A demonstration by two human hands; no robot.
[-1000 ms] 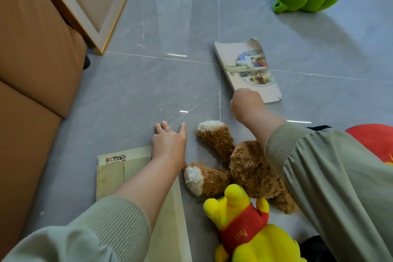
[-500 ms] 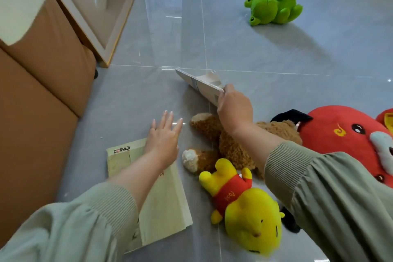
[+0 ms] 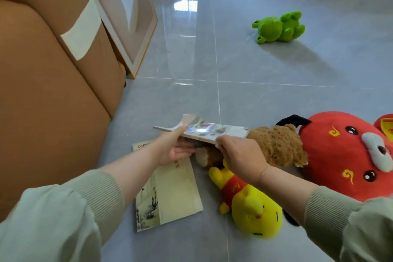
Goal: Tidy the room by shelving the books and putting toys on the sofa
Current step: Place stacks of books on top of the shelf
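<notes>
View down onto a grey tiled floor (image 3: 265, 100). Both hands hold a thin picture book (image 3: 212, 130) flat, just above the floor.

The left hand (image 3: 175, 149) lies palm up, with its fingers beneath the book and its thumb pressed on top. The right hand (image 3: 240, 155) curls its fingers over the near edge and pinches it. Two hands probably steady the floppy cover, whose far corner curls upward.

Below the left fingers and forearm, a cream book (image 3: 174, 193) lies flat on the floor, likely the next to gather for shelving. Beneath the right fingers lie a brown teddy (image 3: 278, 144) and a yellow bear plush (image 3: 253, 210). To their right sits a big red plush (image 3: 344, 151). Well beyond the fingertips lies a green frog plush (image 3: 278, 27). The tan sofa (image 3: 42, 102), where the toys belong, stands left of the left hand.
</notes>
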